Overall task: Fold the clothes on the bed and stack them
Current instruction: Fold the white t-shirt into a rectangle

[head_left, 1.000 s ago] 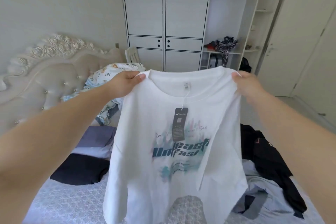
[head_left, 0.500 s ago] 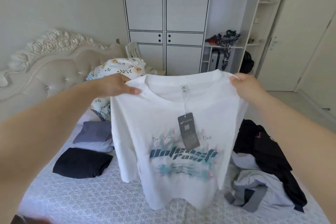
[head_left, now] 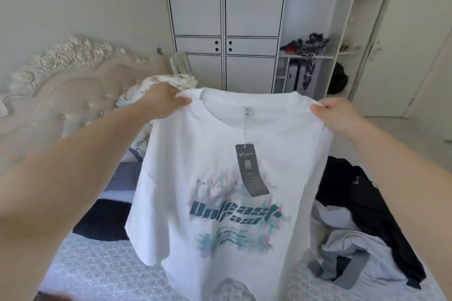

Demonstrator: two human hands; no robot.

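While both hands' fingers pinch its shoulders, the white T-shirt hides the bed between clothes piles.

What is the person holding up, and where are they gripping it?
A white printed T-shirt, pinched at its two shoulders: left hand on one, right hand on the other.

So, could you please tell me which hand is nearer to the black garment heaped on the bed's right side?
Right. The right hand holds the T-shirt's shoulder above the black garment; the left hand is across the shirt.
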